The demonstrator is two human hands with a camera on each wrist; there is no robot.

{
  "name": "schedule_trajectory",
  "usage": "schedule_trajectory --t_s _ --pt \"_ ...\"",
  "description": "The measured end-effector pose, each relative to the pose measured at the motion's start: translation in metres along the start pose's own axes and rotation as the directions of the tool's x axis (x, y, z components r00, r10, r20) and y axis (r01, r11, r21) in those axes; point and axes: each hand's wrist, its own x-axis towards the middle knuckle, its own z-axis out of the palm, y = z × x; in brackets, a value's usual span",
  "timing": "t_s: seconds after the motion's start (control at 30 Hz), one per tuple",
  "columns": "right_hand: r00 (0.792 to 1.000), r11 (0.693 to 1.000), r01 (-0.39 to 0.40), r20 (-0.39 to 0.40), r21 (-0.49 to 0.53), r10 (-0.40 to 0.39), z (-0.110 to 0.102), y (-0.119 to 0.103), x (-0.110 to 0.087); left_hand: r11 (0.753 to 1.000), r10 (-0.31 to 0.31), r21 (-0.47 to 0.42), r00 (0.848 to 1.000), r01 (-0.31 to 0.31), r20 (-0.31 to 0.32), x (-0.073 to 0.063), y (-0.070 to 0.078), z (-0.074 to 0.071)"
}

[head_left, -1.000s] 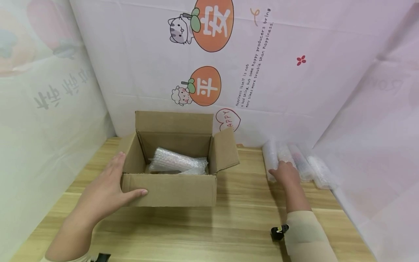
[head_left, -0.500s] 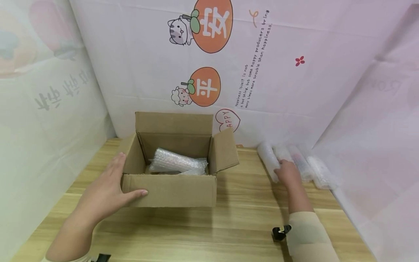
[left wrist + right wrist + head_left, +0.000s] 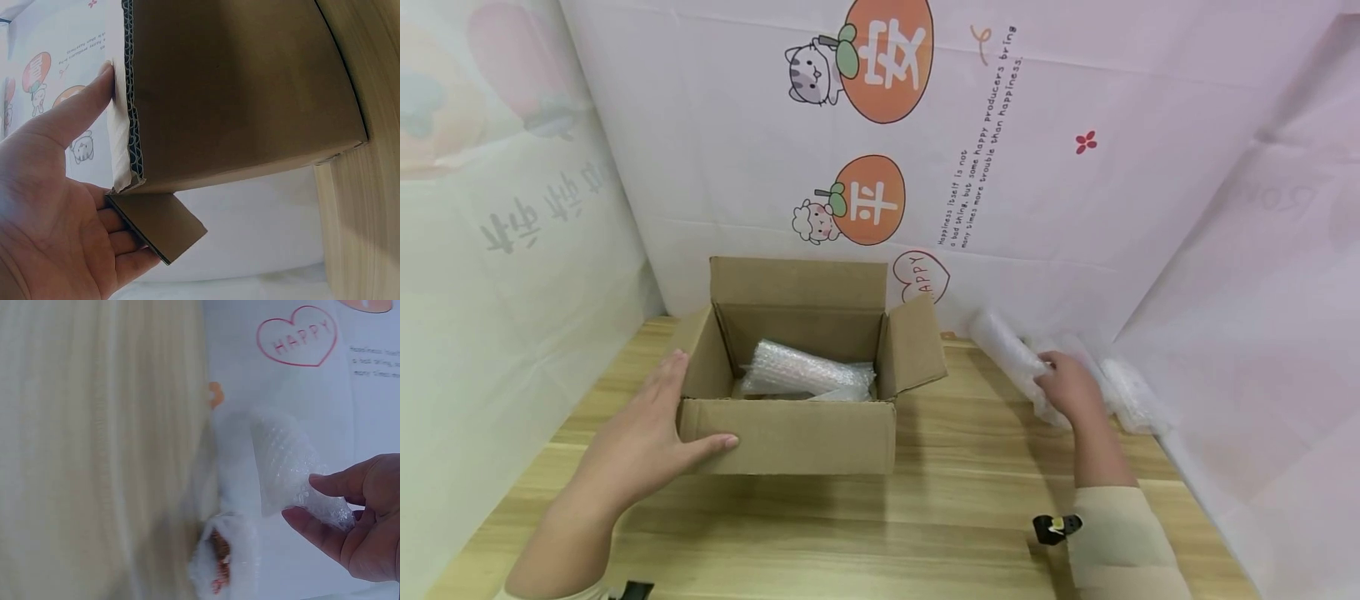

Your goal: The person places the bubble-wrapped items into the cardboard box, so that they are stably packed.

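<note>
My left hand holds the front left corner of an open cardboard box. In the left wrist view the thumb lies on one flap and the fingers curl behind a side flap. Inside the box rests a bubble-wrapped bundle, its contents unclear. Over at the right, my right hand pinches a bubble-wrapped roll between thumb and fingers. The right wrist view shows this roll tilted and raised off the table; what it wraps cannot be made out.
More bubble-wrapped bundles lie beside the right hand, partly hidden by it. One wrapped bundle shows brown and red through the plastic. A printed white sheet stands behind the wooden table. The box's right flap sticks outward.
The right hand has taken hold of the leftmost wrapped roll and lifted it, tilting its far end to the left. My left hand and the box have stayed put.
</note>
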Motion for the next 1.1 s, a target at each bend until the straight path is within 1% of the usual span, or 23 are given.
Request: schedule_trajectory --t_s 0.13,0.53,0.8,1.0,1.1 --pt "1.000 0.999 0.026 -0.008 0.039 -0.026 -0.012 -0.009 -0.006 1.000 -0.004 0.001 1.000 0.004 0.003 0.000 0.001 0.000" --pt "0.990 0.990 0.131 -0.058 0.052 -0.128 -0.053 -0.051 -0.020 1.000 -0.008 -0.003 1.000 0.008 0.010 0.000 0.001 -0.001" --pt "0.970 0.974 0.219 -0.123 0.053 -0.211 -0.070 -0.074 -0.026 1.000 -0.009 -0.006 1.000 0.009 0.011 0.000 0.000 -0.001" --pt "0.956 0.964 0.256 -0.163 0.067 -0.242 -0.080 -0.090 -0.032 1.000 -0.003 -0.011 1.000 0.003 0.002 0.001 -0.001 0.000" --pt "0.946 0.957 0.283 -0.181 0.065 -0.268 -0.085 -0.101 -0.034 1.000 -0.004 -0.011 1.000 0.004 0.001 0.001 -0.001 0.000"
